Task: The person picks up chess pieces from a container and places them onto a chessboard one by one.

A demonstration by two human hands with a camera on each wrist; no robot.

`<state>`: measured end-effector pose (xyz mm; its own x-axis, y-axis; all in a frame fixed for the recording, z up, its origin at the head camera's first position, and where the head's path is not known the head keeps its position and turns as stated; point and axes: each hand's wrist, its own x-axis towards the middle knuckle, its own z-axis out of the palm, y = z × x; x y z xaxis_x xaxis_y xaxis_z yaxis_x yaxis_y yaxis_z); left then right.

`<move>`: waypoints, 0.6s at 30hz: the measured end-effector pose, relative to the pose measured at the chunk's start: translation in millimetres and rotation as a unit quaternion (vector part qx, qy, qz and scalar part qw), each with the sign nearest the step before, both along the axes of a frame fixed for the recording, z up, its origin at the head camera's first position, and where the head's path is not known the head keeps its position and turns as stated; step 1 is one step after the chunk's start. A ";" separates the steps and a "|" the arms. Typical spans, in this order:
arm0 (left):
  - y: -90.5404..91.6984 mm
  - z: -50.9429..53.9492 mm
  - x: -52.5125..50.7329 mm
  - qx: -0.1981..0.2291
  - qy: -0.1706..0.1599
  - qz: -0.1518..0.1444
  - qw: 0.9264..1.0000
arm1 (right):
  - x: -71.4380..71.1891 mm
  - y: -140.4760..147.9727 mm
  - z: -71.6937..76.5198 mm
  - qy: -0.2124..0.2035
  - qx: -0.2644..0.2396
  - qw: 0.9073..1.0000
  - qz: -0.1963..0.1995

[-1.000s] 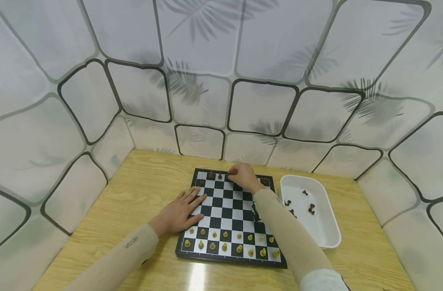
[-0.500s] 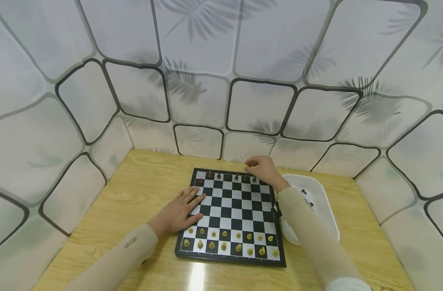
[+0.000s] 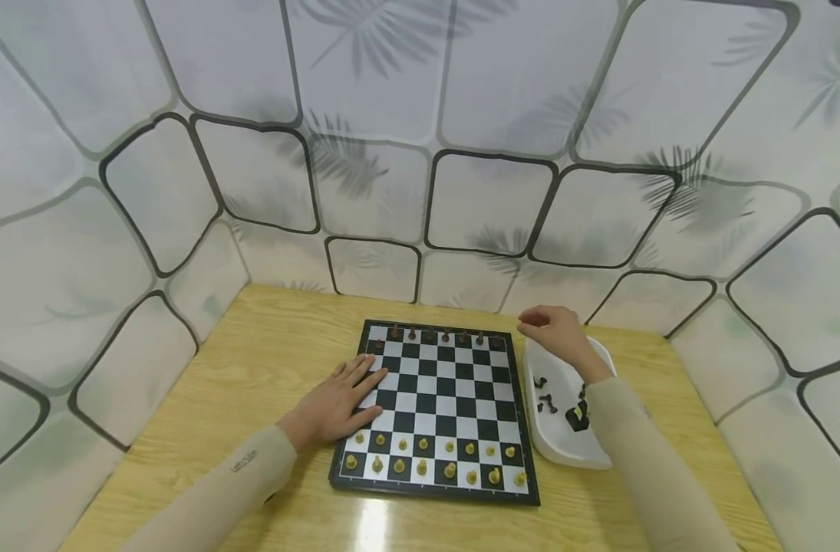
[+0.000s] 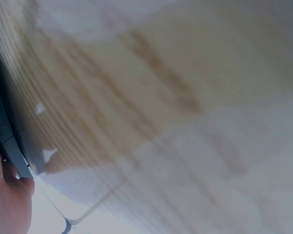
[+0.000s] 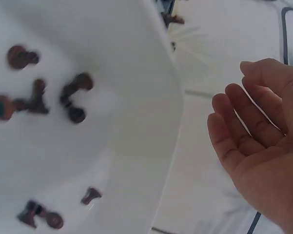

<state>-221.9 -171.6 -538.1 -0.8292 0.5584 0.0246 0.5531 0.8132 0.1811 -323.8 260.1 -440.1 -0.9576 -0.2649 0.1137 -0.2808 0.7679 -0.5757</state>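
Observation:
My left hand rests on the left edge of a black-and-white chessboard, its fingers spread and straight. Only a small part of that hand shows in the left wrist view, beside the board's dark edge. Over the far end of a white plastic tray hovers my right hand. The right wrist view shows its fingers loosely bent with nothing between them. Dark brown chess pieces lie scattered in the tray, partly hidden by the right arm. More dark pieces line the board's far row.
Gold chess pieces stand in two rows along the board's near edge. A single dark piece stands on the second row at the far left. The wooden table meets a patterned wall covering at the back and sides.
From the board's far row, my right hand has moved right to above the tray, uncovering the dark pieces there. My left hand stays on the board's left edge.

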 end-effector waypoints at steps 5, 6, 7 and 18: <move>-0.4 -1.0 0.3 0.002 0.001 0.002 1.000 | 9.5 23.3 -7.8 0.009 0.002 1.000 -0.008; -0.4 -1.0 0.4 0.003 0.002 0.002 1.000 | 11.1 27.4 -9.5 0.010 0.001 1.000 -0.010; -0.5 -1.0 0.5 0.005 0.001 0.002 1.000 | 12.3 31.2 -11.3 0.011 0.002 1.000 -0.012; 0.1 0.0 1.5 0.002 0.002 -0.001 1.000 | 22.9 57.1 -27.7 -0.043 0.016 0.998 -0.032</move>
<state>-220.5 -171.5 -538.0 -0.8280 0.5600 0.0294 0.5553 0.8115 0.1821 -301.0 317.2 -467.8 -0.9786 -0.2046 0.0233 -0.1811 0.8015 -0.5699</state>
